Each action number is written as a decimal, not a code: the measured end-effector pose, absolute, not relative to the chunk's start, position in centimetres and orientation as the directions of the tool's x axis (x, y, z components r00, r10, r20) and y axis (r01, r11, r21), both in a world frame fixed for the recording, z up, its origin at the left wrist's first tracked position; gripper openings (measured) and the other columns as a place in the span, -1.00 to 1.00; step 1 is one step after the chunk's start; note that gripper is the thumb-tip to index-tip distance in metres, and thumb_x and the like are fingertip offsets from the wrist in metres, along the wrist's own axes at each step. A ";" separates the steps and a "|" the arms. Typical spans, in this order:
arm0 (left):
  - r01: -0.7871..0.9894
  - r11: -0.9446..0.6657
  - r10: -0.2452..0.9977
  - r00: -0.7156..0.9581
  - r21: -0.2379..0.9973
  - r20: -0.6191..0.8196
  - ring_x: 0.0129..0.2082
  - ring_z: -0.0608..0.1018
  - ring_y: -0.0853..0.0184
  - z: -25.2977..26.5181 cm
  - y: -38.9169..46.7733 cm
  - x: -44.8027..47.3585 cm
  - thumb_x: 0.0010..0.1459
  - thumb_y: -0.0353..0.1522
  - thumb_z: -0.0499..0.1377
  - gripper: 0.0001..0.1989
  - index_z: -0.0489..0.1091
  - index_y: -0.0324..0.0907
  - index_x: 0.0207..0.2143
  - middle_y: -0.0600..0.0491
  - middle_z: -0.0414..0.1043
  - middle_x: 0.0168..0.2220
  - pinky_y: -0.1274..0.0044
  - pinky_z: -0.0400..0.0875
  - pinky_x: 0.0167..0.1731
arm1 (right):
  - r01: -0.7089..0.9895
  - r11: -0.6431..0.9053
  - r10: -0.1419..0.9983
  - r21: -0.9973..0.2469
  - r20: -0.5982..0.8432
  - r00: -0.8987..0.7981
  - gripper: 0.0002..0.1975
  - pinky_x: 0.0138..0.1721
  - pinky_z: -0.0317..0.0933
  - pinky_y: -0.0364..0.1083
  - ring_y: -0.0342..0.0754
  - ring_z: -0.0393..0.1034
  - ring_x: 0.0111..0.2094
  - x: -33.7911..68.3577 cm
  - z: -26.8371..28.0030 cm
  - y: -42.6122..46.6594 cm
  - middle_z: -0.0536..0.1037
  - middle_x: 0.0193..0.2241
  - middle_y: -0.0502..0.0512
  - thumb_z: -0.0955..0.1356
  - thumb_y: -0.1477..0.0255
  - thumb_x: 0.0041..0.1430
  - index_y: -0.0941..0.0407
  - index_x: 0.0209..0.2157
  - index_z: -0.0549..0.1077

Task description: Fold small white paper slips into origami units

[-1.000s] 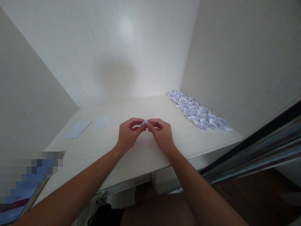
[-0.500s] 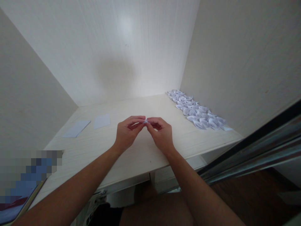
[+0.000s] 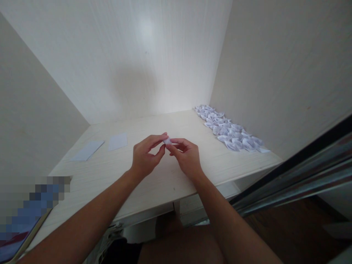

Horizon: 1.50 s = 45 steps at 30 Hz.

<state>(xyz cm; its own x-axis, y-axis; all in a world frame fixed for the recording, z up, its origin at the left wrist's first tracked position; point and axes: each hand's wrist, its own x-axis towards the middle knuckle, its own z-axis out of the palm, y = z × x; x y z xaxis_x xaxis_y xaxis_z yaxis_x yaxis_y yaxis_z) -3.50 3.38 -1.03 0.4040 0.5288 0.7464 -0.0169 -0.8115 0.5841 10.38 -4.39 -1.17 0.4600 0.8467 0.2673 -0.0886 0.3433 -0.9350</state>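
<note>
Between my fingertips is a small piece of folded white paper (image 3: 167,140), held a little above the desk (image 3: 154,198). My left hand (image 3: 145,154) pinches its left side between thumb and fingers. From the other side my right hand (image 3: 187,156) grips it with thumb and forefinger, the other fingers curled beneath. Much of the paper is covered by the fingers, so its full shape does not show.
Many folded white paper pieces (image 3: 233,135) lie in rows along the right wall. At the left are a stack of white paper sheets (image 3: 88,150) and a smaller sheet (image 3: 118,142). A blurred-out object (image 3: 33,216) stands at the near left. Walls enclose the desk.
The fingers have shifted around the paper, and more of it shows now. My left fingertips have risen slightly, and my hands have tilted a little.
</note>
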 end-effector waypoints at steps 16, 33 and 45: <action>-0.061 -0.715 0.624 0.394 0.697 0.675 -0.08 0.69 0.22 -1.3 3.5 -3.1 0.17 -0.38 0.31 -0.74 0.61 -0.11 -0.06 -0.04 0.64 -0.03 0.37 0.64 0.00 | -0.134 0.386 0.831 -0.913 0.281 0.480 -0.74 -0.15 0.51 0.00 0.02 0.64 -0.29 10.3 -1.4 -4.2 0.72 -0.36 0.05 0.56 0.37 -0.07 0.09 -0.27 0.62; 0.016 -0.736 0.627 0.394 0.677 0.672 -0.18 0.73 0.21 -1.3 2.9 -2.8 0.17 -0.38 0.33 -0.77 0.64 -0.09 -0.09 0.01 0.68 -0.08 0.36 0.70 -0.09 | 0.334 0.360 0.678 -0.871 0.490 0.548 -0.84 -0.34 0.47 -0.06 -0.04 0.57 -0.38 10.3 -1.6 -4.7 0.69 -0.25 0.12 0.48 0.32 0.13 0.07 -0.25 0.65; -0.289 -0.221 0.780 0.521 0.931 0.347 -0.27 0.65 0.28 -1.0 4.1 -3.0 -0.10 -0.36 0.52 -0.65 0.67 -0.11 -0.19 -0.05 0.63 -0.13 0.38 0.68 -0.26 | -0.053 0.394 0.845 -0.918 0.339 0.414 -0.86 -0.09 0.49 0.04 0.01 0.59 -0.20 10.9 -1.6 -4.3 0.72 -0.20 0.06 0.50 0.31 0.08 0.02 -0.30 0.69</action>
<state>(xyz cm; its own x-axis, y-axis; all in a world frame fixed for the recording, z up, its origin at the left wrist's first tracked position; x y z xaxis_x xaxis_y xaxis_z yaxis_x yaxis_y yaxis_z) -3.01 4.09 -1.00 0.5206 0.7802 0.3467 -0.2892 -0.2209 0.9314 10.88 -4.29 -1.60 0.4136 0.8452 0.3385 -0.0534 0.3937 -0.9177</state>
